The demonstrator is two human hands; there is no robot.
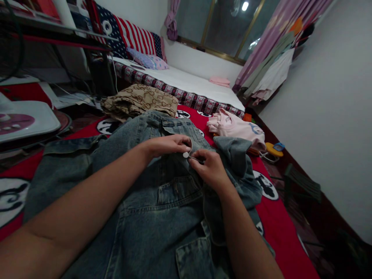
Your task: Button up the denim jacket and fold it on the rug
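Note:
A blue-green denim jacket (151, 228) with stitched pockets lies spread over the red blanket in front of me. At its front opening, a round, pale metal button (185, 155) shows between my hands. My left hand (171, 145) pinches the jacket's edge just above the button, thumb and fingers close together. From the other side, my right hand (210, 166) is closed on the denim edge, its thumb beside the button. The cloth inside both grips is partly hidden by my fingers.
A folded brown patterned cloth (142, 99) rests beyond the jacket, with folded pink clothing (235, 130) at right. Behind stands a bed with a white sheet (188, 81). A cluttered desk (58, 37) is at left; a dark green stool (303, 182) stands near the right wall.

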